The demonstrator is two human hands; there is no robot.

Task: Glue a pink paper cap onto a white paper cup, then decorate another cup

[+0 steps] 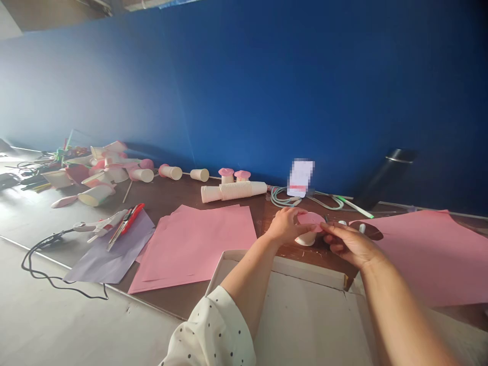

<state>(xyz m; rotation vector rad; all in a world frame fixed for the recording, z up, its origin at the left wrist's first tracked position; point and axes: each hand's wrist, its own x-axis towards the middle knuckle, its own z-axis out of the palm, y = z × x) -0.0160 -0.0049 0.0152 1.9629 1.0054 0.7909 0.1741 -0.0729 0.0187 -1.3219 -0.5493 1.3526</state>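
A round pink paper piece point(311, 219) lies over the top of a white paper cup point(305, 239), which appears upside down on the brown table. My left hand point(285, 225) grips the paper's left edge between thumb and fingers. On the right edge, my right hand point(349, 245) pinches the same paper with its fingertips. Parts of the cup are hidden behind the paper and my fingers.
An open white box point(305, 310) lies in front. Pink sheets point(198, 244) lie left, another pink sheet point(427, 254) right. A glue gun point(104, 225) and red cutter point(125, 223) rest on purple paper. Behind are stacked cups point(236, 190), a phone point(300, 178) and a bottle point(392, 173).
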